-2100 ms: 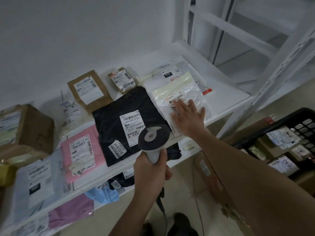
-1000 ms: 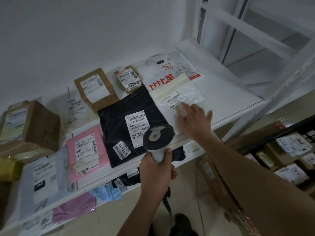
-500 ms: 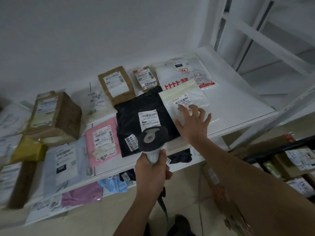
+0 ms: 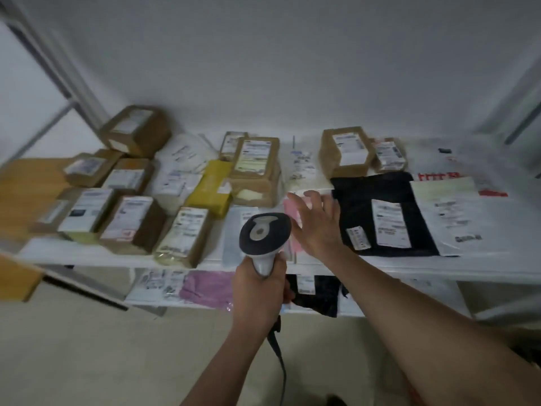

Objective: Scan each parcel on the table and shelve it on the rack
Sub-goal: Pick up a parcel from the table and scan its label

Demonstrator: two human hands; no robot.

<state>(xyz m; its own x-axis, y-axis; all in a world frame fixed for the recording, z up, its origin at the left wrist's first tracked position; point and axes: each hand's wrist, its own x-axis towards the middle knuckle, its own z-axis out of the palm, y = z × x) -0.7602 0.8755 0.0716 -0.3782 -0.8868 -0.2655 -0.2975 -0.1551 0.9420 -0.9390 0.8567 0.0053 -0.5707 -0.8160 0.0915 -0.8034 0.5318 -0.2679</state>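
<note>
My left hand [image 4: 257, 291] grips the white handle of a barcode scanner [image 4: 263, 232], whose dark head is raised in front of the white rack shelf [image 4: 497, 265]. My right hand [image 4: 316, 221] hovers with spread fingers over a pink parcel [image 4: 292, 230], which it mostly hides; whether it touches the parcel is unclear. Right of the pink parcel lies a black parcel [image 4: 386, 218] with white labels. Further right is a white parcel [image 4: 450, 212]. The view is blurred.
Several brown cardboard boxes [image 4: 131, 221] and a yellow parcel [image 4: 210, 189] crowd the shelf's left half. Two brown mailers [image 4: 345, 153] lie at the back. A lower shelf holds a purple bag [image 4: 207, 288] and a black bag [image 4: 319, 291]. The scanner's cable [image 4: 278, 353] hangs below my left hand.
My view has swung left along the shelf. My right hand left the white parcel and moved left, now over the pink parcel. My left hand keeps holding the scanner.
</note>
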